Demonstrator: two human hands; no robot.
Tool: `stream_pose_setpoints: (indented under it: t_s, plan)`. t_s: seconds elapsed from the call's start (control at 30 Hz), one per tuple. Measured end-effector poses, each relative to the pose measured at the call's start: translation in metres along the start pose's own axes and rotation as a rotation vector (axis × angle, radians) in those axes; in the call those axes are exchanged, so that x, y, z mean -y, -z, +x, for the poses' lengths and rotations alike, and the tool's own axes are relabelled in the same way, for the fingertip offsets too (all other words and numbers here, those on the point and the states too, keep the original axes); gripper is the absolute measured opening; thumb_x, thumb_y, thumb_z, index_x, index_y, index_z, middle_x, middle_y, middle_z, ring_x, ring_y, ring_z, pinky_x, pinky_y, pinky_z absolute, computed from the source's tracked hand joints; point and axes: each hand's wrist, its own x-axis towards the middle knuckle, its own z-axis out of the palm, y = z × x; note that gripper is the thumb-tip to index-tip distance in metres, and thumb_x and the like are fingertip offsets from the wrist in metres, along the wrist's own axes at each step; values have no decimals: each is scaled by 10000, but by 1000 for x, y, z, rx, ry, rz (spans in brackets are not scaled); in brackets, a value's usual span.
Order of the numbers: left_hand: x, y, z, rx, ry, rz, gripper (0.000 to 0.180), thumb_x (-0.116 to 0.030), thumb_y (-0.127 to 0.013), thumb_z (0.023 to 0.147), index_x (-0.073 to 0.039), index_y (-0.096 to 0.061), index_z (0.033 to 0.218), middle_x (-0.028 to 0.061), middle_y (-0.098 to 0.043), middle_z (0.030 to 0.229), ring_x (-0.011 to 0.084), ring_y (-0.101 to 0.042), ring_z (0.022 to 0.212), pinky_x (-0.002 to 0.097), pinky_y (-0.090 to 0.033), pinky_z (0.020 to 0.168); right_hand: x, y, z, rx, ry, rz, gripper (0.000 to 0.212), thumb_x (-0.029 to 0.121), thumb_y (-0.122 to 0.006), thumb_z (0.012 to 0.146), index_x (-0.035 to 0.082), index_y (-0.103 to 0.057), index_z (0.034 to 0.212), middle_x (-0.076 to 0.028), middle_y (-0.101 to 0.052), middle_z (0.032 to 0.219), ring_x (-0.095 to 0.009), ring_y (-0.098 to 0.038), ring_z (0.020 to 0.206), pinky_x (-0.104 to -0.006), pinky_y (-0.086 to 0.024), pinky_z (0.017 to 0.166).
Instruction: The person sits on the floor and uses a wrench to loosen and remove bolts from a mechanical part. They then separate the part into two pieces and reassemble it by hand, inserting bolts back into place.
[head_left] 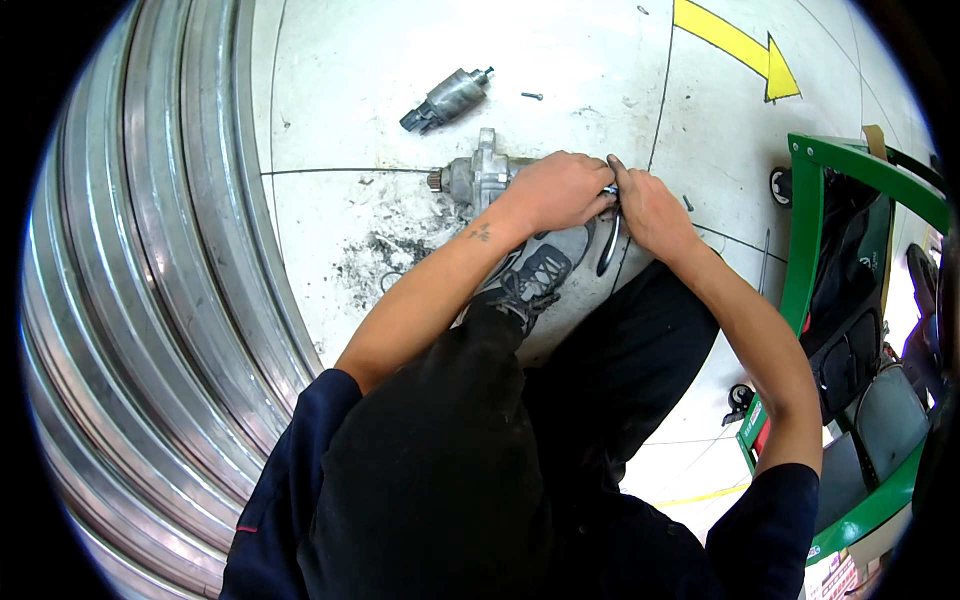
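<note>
A grey starter motor (490,177) lies on the floor, its toothed pinion pointing left. My left hand (567,190) is closed over the motor's right-hand end, hiding much of it. Its curled fingertips meet the shiny head of a ratchet wrench (609,247); what they grip is hidden. My right hand (655,213) is closed at the ratchet's head, with the dark handle angled down toward me. One grey shoe (543,270) stands right beside the motor. Beyond it lie a dark cylindrical solenoid (452,99) and a small bolt (532,96).
Ribbed metal shutter slats (160,250) curve along the left. Black grime (385,255) marks the floor left of my shoe. A second bolt (688,203) and a thin rod-like tool (766,260) lie to the right, before a green wheeled cart (805,230). A yellow floor arrow (735,40) is beyond.
</note>
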Motion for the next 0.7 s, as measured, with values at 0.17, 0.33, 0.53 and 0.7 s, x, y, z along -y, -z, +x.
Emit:
stream_pose_setpoints:
  t_s: [0.17, 0.33, 0.53, 0.7]
  plan:
    - [-3, 13, -4, 83, 120, -42, 553, -289, -766, 803, 58, -568, 1186, 197, -634, 1190, 395, -642, 1039, 434, -519, 935, -6, 1, 3, -28, 44, 42, 464, 63, -516, 870, -28, -486, 1324, -150, -531, 927, -322, -567, 849, -412, -488, 762]
    - [-10, -3, -20, -102, 275, 293, 660, -373, -844, 699, 25, -562, 1145, 149, -658, 1063, 340, -643, 995, 422, -513, 851, -8, 4, 7, 0, 33, 62, 274, 71, -533, 860, 17, -558, 1127, -147, -541, 931, -328, -581, 868, -430, -502, 741]
    - [0, 6, -26, -35, 193, 328, 611, -450, -848, 664, -30, -587, 1024, 94, -666, 965, 265, -650, 934, 390, -501, 803, -4, 11, 15, 103, -4, 46, 268, 114, -600, 832, 37, -570, 1087, -135, -552, 881, -338, -603, 769, -448, -503, 679]
    - [3, 11, -28, -18, 167, 325, 599, -471, -834, 678, -31, -597, 1007, 90, -672, 954, 257, -658, 933, 385, -505, 805, -4, 12, 18, 52, 99, 48, 308, 233, -685, 826, 40, -579, 1042, -125, -567, 871, -337, -620, 732, -435, -497, 626]
